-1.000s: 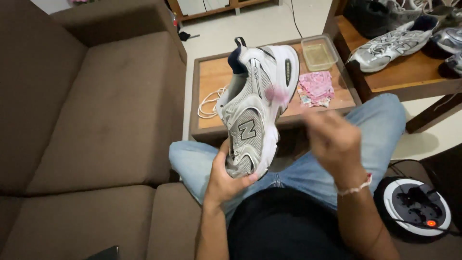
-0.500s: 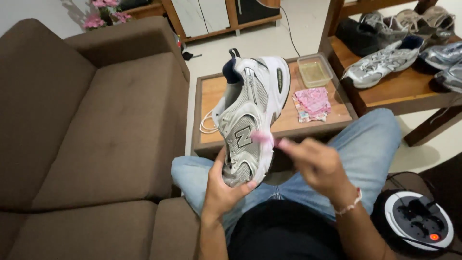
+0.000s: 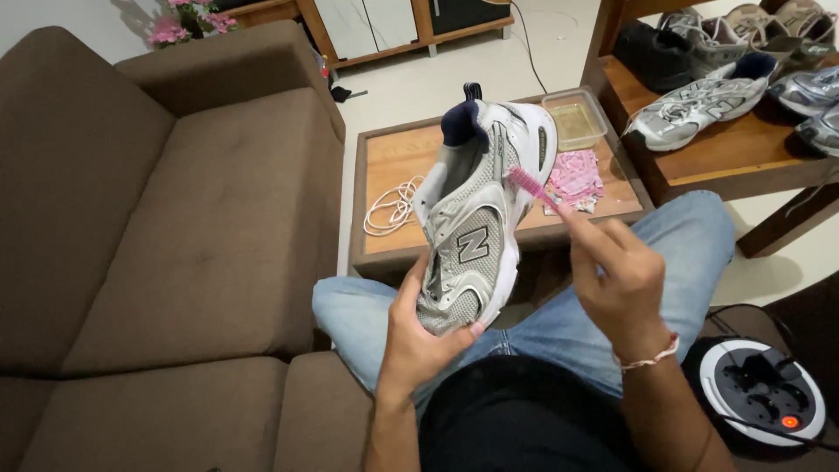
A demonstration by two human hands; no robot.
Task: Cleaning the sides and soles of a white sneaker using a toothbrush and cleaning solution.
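My left hand grips the toe end of a white and grey mesh sneaker, holding it heel-up over my lap. The shoe has no lace in it and has a dark navy heel collar. My right hand holds a pink toothbrush, and its bristle head touches the side of the sneaker near the heel.
A low wooden table ahead carries a loose white lace, a pink cloth and a clear plastic tub. Several more sneakers lie on a wooden bench at right. Brown sofa at left; round power strip at lower right.
My right hand has lifted the pink brush from the shoe's midsection up to the heel side. The view shifted slightly and the shoe tilted a little to the right.
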